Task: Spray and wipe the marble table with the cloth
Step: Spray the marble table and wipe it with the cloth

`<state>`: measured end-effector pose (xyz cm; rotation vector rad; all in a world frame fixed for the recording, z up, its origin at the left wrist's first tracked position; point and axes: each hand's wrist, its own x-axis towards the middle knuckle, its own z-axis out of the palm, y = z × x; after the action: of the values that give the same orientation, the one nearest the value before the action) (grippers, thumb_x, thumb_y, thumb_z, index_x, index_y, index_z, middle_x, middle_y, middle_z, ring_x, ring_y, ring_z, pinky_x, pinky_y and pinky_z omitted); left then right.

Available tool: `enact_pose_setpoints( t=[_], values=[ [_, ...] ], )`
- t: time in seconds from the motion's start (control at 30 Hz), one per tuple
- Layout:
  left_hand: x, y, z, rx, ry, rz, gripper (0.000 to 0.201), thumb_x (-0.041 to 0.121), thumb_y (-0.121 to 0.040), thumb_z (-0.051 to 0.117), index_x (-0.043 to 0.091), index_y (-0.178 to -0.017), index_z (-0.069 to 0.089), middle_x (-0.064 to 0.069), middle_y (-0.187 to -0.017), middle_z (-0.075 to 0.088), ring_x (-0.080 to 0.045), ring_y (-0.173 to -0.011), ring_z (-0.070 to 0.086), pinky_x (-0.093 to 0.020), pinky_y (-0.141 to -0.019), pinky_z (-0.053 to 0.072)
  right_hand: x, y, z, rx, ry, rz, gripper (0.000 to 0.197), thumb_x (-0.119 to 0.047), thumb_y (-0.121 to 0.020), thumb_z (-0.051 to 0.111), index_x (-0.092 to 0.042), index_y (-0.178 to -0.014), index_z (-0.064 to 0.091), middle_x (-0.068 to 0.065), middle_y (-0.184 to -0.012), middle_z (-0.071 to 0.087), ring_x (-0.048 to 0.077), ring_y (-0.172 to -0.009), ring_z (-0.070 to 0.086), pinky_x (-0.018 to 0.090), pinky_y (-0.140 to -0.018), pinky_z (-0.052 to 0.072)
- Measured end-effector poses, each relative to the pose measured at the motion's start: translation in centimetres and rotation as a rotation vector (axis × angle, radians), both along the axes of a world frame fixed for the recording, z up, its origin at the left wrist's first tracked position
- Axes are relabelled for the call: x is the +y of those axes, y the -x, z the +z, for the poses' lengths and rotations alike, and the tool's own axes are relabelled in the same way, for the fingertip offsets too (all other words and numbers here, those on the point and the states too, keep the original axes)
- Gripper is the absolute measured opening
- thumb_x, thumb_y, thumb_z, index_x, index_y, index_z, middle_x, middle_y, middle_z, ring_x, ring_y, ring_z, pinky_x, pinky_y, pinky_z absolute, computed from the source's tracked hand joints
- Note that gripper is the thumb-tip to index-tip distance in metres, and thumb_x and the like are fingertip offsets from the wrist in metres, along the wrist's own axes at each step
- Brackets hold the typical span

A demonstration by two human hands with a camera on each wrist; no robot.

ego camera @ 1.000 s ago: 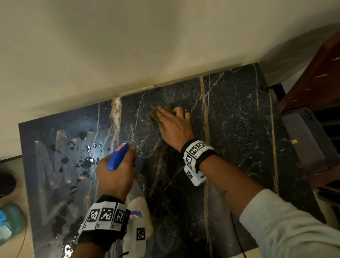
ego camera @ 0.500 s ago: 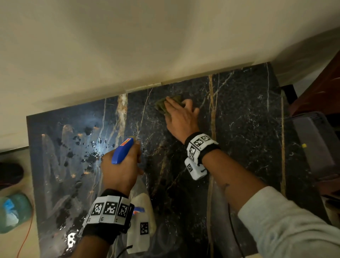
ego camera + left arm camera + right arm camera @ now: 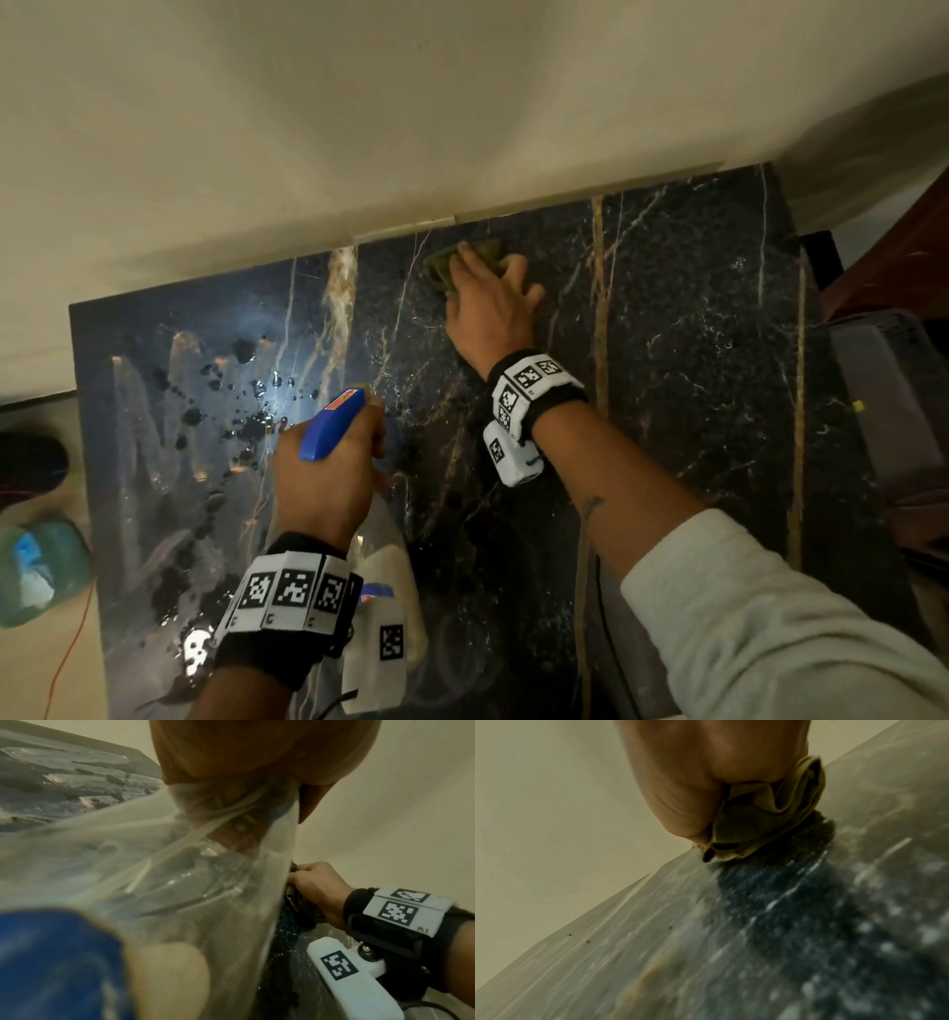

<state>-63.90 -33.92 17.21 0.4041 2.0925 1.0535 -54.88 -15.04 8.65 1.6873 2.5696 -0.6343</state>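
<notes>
The black marble table [image 3: 683, 390] with gold and white veins runs along a cream wall. My right hand [image 3: 488, 303] presses an olive-green cloth [image 3: 441, 267] onto the marble near the back edge; the bunched cloth [image 3: 770, 817] sits under my palm [image 3: 713, 776]. My left hand [image 3: 328, 473] grips a clear spray bottle [image 3: 159, 874] by its neck, its blue trigger head [image 3: 334, 424] pointing toward the wall. The right hand [image 3: 316, 886] also shows beside the bottle. Spray droplets [image 3: 246, 411] lie on the left part of the table.
A cream wall [image 3: 411, 103] borders the table's far edge. A dark grey box [image 3: 888, 411] and reddish wooden furniture [image 3: 904, 257] stand to the right. On the floor at left lie a green container [image 3: 36, 570], a dark object [image 3: 31, 462] and an orange cord [image 3: 67, 652].
My right hand has slid the cloth farther toward the wall edge. The left hand still holds the spray bottle in about the same place above the table.
</notes>
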Motion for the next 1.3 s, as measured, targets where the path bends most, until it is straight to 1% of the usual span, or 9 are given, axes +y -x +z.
enact_pose_setpoints(
  t=[0.1,0.23,0.37,0.57,0.7,0.97,1.1,1.2,1.3],
  values=[
    [0.2,-0.1,0.1,-0.004,0.001,0.001,0.037,0.028,-0.099,0.068,0.001,-0.074,0.068,-0.007,-0.063,0.065,-0.031,-0.054,0.064,-0.043,-0.056,0.058,2.0,-2.5,0.1,0.02,-0.088,0.068,0.046,-0.034,-0.095,0.054,-0.032,-0.142,0.053,-0.015,-0.157,0.039,0.029,-0.121,0.04,0.045,-0.089,0.036],
    [0.1,0.5,0.6,0.003,-0.021,0.031,0.03,0.026,-0.099,0.068,0.006,-0.077,0.071,-0.001,-0.06,0.064,-0.023,-0.054,0.063,-0.044,-0.057,0.059,5.3,-5.3,0.0,0.068,-0.106,-0.256,0.041,-0.032,-0.095,0.055,-0.031,-0.136,0.056,-0.014,-0.153,0.043,0.034,-0.122,0.041,0.045,-0.093,0.034],
    [0.1,0.9,0.7,0.016,-0.037,0.034,0.03,0.02,-0.098,0.067,0.001,-0.075,0.069,-0.002,-0.057,0.061,-0.024,-0.052,0.061,-0.05,-0.054,0.059,5.1,-2.6,-0.4,0.02,-0.117,-0.368,0.028,-0.03,-0.093,0.056,-0.029,-0.12,0.062,-0.017,-0.151,0.046,0.035,-0.126,0.038,0.047,-0.092,0.032],
    [0.1,0.5,0.3,0.027,-0.015,0.017,0.033,0.023,-0.099,0.067,0.003,-0.073,0.069,-0.002,-0.058,0.062,-0.021,-0.051,0.061,-0.046,-0.051,0.059,1.2,2.6,-0.3,0.014,-0.101,0.003,0.042,-0.028,-0.092,0.058,-0.027,-0.134,0.059,-0.013,-0.153,0.044,0.032,-0.123,0.039,0.045,-0.089,0.034],
    [0.2,0.3,0.5,0.029,-0.002,0.008,0.034,0.024,-0.098,0.068,0.004,-0.07,0.068,-0.004,-0.059,0.063,-0.024,-0.052,0.062,-0.044,-0.053,0.059,1.2,2.4,-0.8,0.015,-0.121,0.111,0.046,-0.034,-0.094,0.055,-0.03,-0.139,0.053,-0.015,-0.156,0.041,0.029,-0.123,0.04,0.045,-0.089,0.035],
    [-0.3,1.8,1.1,0.052,-0.041,0.029,0.028,0.019,-0.098,0.069,0.007,-0.073,0.07,0.0,-0.058,0.06,-0.018,-0.053,0.06,-0.034,-0.044,0.055,3.1,1.0,-0.8,0.037,-0.142,-0.392,0.036,-0.03,-0.091,0.058,-0.029,-0.128,0.059,-0.016,-0.15,0.045,0.032,-0.121,0.039,0.044,-0.083,0.028],
    [-0.7,2.2,0.9,0.056,-0.053,0.046,0.031,0.021,-0.098,0.069,0.003,-0.073,0.07,-0.001,-0.057,0.061,-0.019,-0.049,0.059,-0.032,-0.044,0.054,0.0,4.1,-0.4,0.105,-0.115,-0.209,0.026,-0.024,-0.089,0.06,-0.027,-0.115,0.063,-0.015,-0.146,0.049,0.031,-0.118,0.041,0.042,-0.083,0.03],
    [-0.8,2.5,0.6,0.04,-0.051,0.038,0.028,0.021,-0.098,0.068,0.006,-0.075,0.071,0.001,-0.056,0.061,-0.018,-0.05,0.06,-0.032,-0.045,0.054,-2.1,5.5,-0.9,0.084,-0.105,0.071,0.041,-0.026,-0.09,0.059,-0.028,-0.131,0.059,-0.014,-0.154,0.044,0.029,-0.121,0.04,0.042,-0.086,0.031],
    [-1.0,2.6,0.7,0.039,-0.068,0.006,0.029,0.02,-0.099,0.068,0.006,-0.073,0.067,0.0,-0.056,0.06,-0.017,-0.05,0.06,-0.033,-0.047,0.054,-1.2,4.6,-0.9,0.052,-0.109,0.062,0.046,-0.029,-0.093,0.056,-0.031,-0.139,0.054,-0.016,-0.157,0.039,0.029,-0.123,0.039,0.044,-0.087,0.032]
  ],
)
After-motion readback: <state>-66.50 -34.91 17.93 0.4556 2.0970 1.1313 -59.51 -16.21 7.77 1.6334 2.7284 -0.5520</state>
